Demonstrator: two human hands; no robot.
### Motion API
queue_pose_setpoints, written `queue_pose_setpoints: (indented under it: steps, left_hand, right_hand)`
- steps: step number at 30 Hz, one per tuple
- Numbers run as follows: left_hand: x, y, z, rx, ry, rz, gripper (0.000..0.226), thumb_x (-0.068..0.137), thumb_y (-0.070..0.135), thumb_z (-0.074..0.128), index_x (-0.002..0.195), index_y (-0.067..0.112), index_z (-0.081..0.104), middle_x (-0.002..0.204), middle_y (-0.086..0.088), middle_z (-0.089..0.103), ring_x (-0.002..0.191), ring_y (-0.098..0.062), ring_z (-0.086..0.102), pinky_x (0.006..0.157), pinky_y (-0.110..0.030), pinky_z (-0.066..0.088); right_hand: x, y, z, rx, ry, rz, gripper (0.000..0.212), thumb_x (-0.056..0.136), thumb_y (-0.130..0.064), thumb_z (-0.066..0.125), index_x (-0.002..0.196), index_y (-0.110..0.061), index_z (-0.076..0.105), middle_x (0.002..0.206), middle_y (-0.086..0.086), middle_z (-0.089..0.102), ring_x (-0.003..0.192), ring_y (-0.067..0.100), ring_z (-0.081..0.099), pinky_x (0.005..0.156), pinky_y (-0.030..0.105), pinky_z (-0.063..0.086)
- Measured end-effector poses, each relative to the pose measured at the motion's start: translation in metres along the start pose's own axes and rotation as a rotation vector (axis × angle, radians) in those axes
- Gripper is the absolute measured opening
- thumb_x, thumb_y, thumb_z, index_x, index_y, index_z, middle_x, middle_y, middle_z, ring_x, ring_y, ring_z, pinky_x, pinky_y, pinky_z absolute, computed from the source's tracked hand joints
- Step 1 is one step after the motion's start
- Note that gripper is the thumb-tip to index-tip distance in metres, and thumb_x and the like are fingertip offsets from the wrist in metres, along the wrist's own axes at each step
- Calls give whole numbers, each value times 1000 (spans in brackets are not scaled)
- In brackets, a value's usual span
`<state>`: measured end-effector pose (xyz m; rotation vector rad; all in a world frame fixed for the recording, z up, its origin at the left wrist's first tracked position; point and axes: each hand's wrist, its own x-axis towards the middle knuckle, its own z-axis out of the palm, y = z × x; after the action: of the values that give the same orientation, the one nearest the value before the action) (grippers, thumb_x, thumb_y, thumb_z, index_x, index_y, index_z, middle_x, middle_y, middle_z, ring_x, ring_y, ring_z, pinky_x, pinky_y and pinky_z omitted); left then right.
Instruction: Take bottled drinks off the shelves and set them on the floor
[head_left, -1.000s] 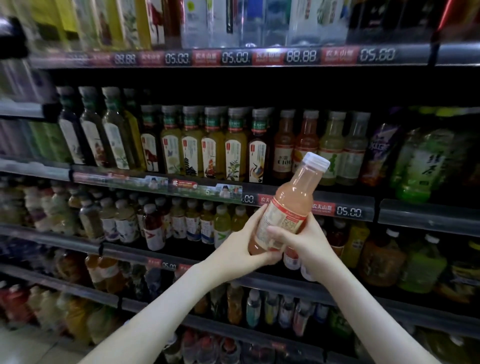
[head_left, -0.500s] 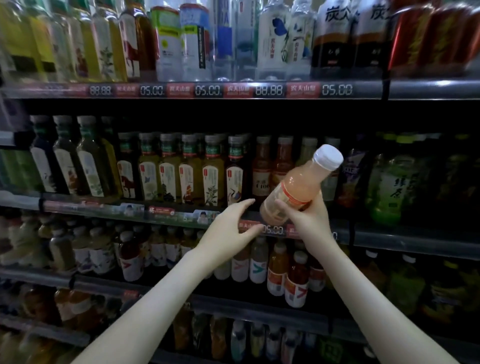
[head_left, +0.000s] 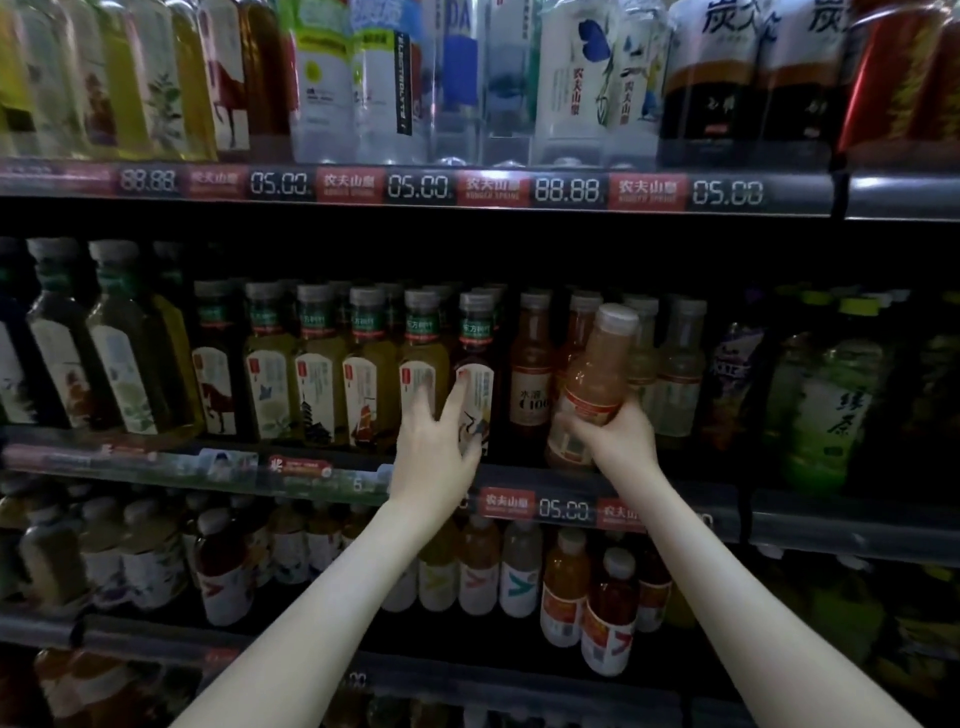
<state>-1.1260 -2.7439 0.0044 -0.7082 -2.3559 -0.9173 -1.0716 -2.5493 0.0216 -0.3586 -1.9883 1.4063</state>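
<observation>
Right grip closed round the base of a peach-coloured bottle, tilted at the front of the middle shelf — while the left grip, fingers spread and holding nothing, touches a tea bottle further left, likely the next pick.

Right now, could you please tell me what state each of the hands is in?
Left hand: open, fingers spread in front of a shelved tea bottle, gripping nothing.
Right hand: grips the pale orange juice bottle by its lower body.
</observation>
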Motion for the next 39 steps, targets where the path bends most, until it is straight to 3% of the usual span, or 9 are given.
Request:
queue_pose_setpoints:
  steps: [5, 8, 14, 19, 22, 28, 31, 36, 39]
  left_hand:
    - [24, -23, 22, 191, 83, 155, 81, 86, 38, 66, 152, 26, 20, 156, -23, 14, 144, -39, 6, 115, -56, 14]
    - [32, -30, 34, 244, 63, 180, 93, 81, 43, 70, 152, 29, 11, 158, -19, 11, 144, -32, -5, 113, -56, 5]
    - [33, -34, 44, 231, 59, 207, 90, 83, 32, 67, 153, 27, 11, 159, -17, 8, 144, -31, -13, 111, -54, -7]
    - [32, -33, 47, 218, 128, 226, 88, 79, 22, 70, 152, 22, 20, 156, -21, 17, 144, -40, 3, 110, -60, 3]
    - [25, -26, 51, 170, 202, 230, 82, 79, 20, 70, 150, 17, 29, 152, -25, 25, 141, -43, 15, 109, -63, 14]
    - [-25, -20, 79, 59, 134, 272, 60, 90, 36, 45, 144, 12, 38, 150, -23, 31, 139, -37, 26, 112, -58, 16]
    - [-50, -20, 97, 113, 83, 329, 63, 89, 37, 44, 146, 13, 35, 153, -21, 27, 144, -34, 17, 113, -59, 9]
    - [-83, -29, 121, 229, 8, 384, 89, 80, 26, 65, 153, 23, 14, 158, -19, 3, 147, -31, -12, 114, -56, -5]
    - [-98, -26, 130, 243, 11, 378, 80, 85, 35, 50, 153, 24, 10, 158, -19, 3, 146, -32, -12, 112, -61, -2]
  right_hand:
    - [8, -7, 23, -150, -113, -14, 43, 73, -30, 82, 108, -21, 59, 92, -11, 62, 86, 6, 59, 69, 19, 44]
    - [12, -7, 42, -216, -151, -51, 42, 75, -30, 80, 110, -19, 59, 95, -10, 63, 92, 8, 61, 67, 16, 42]
    - [14, 12, 58, -349, -207, -19, 66, 80, -26, 76, 134, -13, 41, 129, 4, 58, 120, 22, 55, 93, 31, 44]
    - [14, 13, 59, -458, -202, -35, 69, 81, -31, 74, 137, -13, 37, 128, 5, 58, 117, 24, 57, 94, 35, 48]
    - [1, 16, 51, -584, -134, -137, 59, 88, -33, 65, 137, -17, 37, 128, 6, 55, 115, 24, 56, 90, 36, 50]
    - [-47, 52, 23, -762, 29, -519, 48, 96, -30, 50, 139, -8, 44, 133, 10, 55, 124, 25, 49, 108, 40, 33]
    - [-68, 86, 13, -923, -14, -616, 56, 94, -34, 41, 146, -12, 37, 149, 7, 42, 141, 22, 31, 116, 45, 13]
    - [-91, 129, -2, -999, -44, -645, 80, 85, -21, 58, 153, -17, 17, 159, 2, 13, 148, 23, 9, 118, 46, 3]
    - [-100, 140, -12, -980, -68, -631, 89, 80, -13, 67, 153, -18, 16, 160, 3, 12, 149, 22, 6, 119, 47, 5]
